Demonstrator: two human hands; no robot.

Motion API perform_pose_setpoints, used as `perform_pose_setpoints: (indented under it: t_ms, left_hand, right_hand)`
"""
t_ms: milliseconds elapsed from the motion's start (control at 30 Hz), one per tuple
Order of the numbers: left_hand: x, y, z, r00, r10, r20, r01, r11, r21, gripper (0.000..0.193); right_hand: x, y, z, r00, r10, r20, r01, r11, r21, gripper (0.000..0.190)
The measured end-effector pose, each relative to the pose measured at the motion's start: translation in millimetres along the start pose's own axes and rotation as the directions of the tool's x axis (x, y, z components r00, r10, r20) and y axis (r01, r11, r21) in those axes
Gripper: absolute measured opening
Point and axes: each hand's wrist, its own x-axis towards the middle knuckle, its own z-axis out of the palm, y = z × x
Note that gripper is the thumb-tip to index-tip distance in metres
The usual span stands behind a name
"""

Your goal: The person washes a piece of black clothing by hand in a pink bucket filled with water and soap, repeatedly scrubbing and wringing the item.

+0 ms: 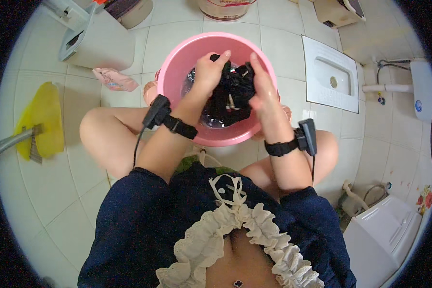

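A pink plastic basin [221, 139] stands on the floor between my knees, with dark water and wet cloth inside. My left hand [209, 72] grips the upper left part of a black garment [234, 90], its thumb pointing up. On the garment's right edge, my right hand [263, 81] holds the fabric with the thumb raised. Small light-coloured patches show on the bunched cloth, whose lower part hangs into the basin. Each wrist bears a black strap with a small device and a cable.
A squat toilet [332, 77] is set in the tiled floor at right. To the left are a grey-white bin [100, 43], a pink packet [116, 80] and a yellow-headed tool [50, 118]. A bucket [226, 9] stands beyond the basin, and a white appliance [381, 230] at lower right.
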Motion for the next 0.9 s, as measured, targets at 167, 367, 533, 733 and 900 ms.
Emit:
perform_pose_setpoints:
  t_ms: [167, 367, 533, 733, 900]
  left_hand:
    - [6.7, 14.1, -36.2, 0.986, 0.043, 0.161, -0.051, 0.998, 0.047, 0.024]
    - [8.1, -11.0, -86.9, 0.871, 0.106, 0.479, -0.294, 0.895, 0.335, 0.033]
    - [-13.5, -8.8, -52.5, 0.973, 0.201, 0.115, -0.134, 0.895, -0.426, 0.030]
    - [-80.5, 24.7, 32.9, 0.751, 0.625, 0.214, -0.658, 0.736, 0.160, 0.009]
    - [-31.0, -1.8, 36.3, 0.758, 0.652, 0.008, -0.597, 0.689, 0.410, 0.025]
  right_hand:
    - [-9.8, -16.6, -13.7, 0.934, -0.030, 0.356, 0.331, 0.447, -0.831, 0.036]
    - [-33.5, -36.8, -2.6, 0.903, -0.149, 0.403, 0.234, 0.957, -0.173, 0.031]
    - [-11.5, -10.0, 0.3, 0.966, -0.223, 0.128, 0.222, 0.975, 0.027, 0.030]
    - [16.5, -1.5, -27.4, 0.998, 0.015, -0.069, -0.036, 0.947, -0.319, 0.049]
    - [9.1, 27.7, -8.8, 0.981, -0.072, -0.178, 0.095, 0.988, 0.122, 0.021]
